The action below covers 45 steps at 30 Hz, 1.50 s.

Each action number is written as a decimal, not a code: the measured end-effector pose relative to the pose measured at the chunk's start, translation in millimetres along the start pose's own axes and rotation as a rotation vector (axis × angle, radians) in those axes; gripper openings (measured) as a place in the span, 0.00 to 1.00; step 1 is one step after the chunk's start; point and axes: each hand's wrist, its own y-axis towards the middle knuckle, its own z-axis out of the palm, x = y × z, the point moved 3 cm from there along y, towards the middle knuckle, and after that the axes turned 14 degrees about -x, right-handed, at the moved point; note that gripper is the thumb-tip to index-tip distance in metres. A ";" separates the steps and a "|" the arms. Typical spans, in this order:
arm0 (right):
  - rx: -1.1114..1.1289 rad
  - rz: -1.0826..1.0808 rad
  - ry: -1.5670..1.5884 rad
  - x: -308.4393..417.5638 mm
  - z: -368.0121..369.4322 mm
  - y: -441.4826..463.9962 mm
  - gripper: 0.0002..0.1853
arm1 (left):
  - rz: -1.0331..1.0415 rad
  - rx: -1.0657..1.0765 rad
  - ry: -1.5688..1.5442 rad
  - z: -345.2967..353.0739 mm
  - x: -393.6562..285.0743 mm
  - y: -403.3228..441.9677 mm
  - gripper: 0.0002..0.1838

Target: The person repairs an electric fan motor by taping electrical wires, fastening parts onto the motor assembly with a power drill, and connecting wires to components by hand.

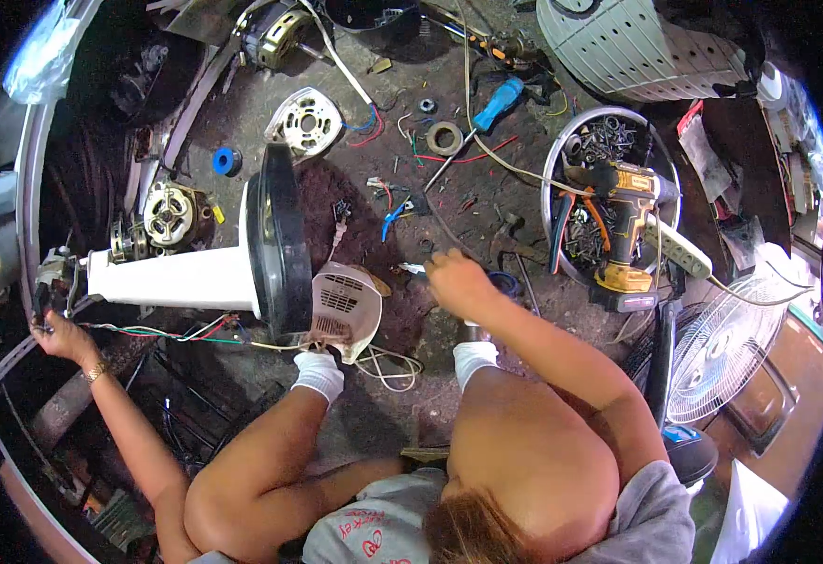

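A fan stand lies on its side, with a white column [177, 280] and a round black base [278, 244]. At the column's far left end is a dark metal-and-black neck piece [53, 282]. My left hand [66, 340] is closed at the lower side of that neck piece, beside loose coloured wires [186, 336]. My right hand [458, 285] is low over the floor in front of my knee, its fingers pinched on a small whitish-blue piece [413, 269] too small to name. Left of it sits a white vented housing [348, 303] with a cord.
A metal bowl [551, 179] of screws holds pliers [566, 221] and a yellow cordless drill [632, 202]. A blue-handled screwdriver [500, 103], a hammer [515, 242] and wire scraps litter the floor. Motor parts [175, 214] stand left; a fan grille [726, 348] leans right.
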 end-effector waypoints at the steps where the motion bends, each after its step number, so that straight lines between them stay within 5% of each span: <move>1: -0.003 0.086 0.093 -9.8 -4.1 5.3 0.14 | 0.007 -0.002 0.004 -1.2 -0.7 0.0 0.22; 6: -0.558 0.227 0.360 -58.5 -62.5 41.2 0.08 | 0.051 0.015 0.046 -9.7 -5.6 -2.1 0.21; 10: -0.486 0.226 0.411 -66.5 -59.9 63.5 0.10 | 0.063 0.021 0.052 -9.7 -10.9 -7.5 0.21; 20: -0.340 -0.300 0.123 5.6 -17.9 56.7 0.15 | 0.067 0.076 0.104 11.6 -24.6 -0.6 0.20; 26: -0.421 -0.090 0.030 7.2 2.9 54.8 0.12 | 0.093 0.061 0.339 25.6 -40.5 5.9 0.19; 30: -0.327 -0.307 0.020 16.8 30.0 55.6 0.05 | 0.087 0.043 0.479 23.2 -44.0 6.4 0.17; 32: -0.297 -0.349 0.069 25.9 70.7 58.0 0.08 | 0.075 0.202 -0.211 17.2 -26.7 12.2 0.14; 34: -0.228 -0.406 0.081 41.8 66.9 66.7 0.08 | -0.088 0.200 -0.301 23.7 -25.7 14.1 0.15; 36: 0.176 -0.286 -0.057 57.3 59.1 80.1 0.07 | 0.021 0.262 -0.133 15.5 -53.4 13.8 0.14; 37: 0.191 -0.304 -0.072 60.6 56.3 86.4 0.07 | 0.251 0.270 -0.098 12.7 -85.2 16.6 0.14; 38: 0.198 -0.336 -0.085 57.8 57.1 88.4 0.08 | 0.216 0.280 -0.072 12.5 -104.8 15.8 0.14; 40: 0.123 -0.330 0.017 46.7 84.1 82.9 0.07 | 0.368 0.233 -0.080 11.8 -129.1 18.8 0.16; 41: 0.061 -0.263 0.152 35.0 102.5 79.6 0.08 | 0.254 0.255 -0.163 12.5 -143.4 16.3 0.17; 43: -0.128 0.008 0.704 -5.9 158.7 66.1 0.14 | 0.075 0.293 -0.215 15.5 -159.0 16.4 0.18; 44: -0.237 0.127 0.980 -29.0 181.2 56.3 0.17 | 0.164 0.257 -0.253 15.7 -166.8 16.0 0.16; 45: -0.265 0.104 0.760 -11.4 98.4 50.0 0.16 | 0.093 0.289 -0.246 15.7 -172.7 15.6 0.15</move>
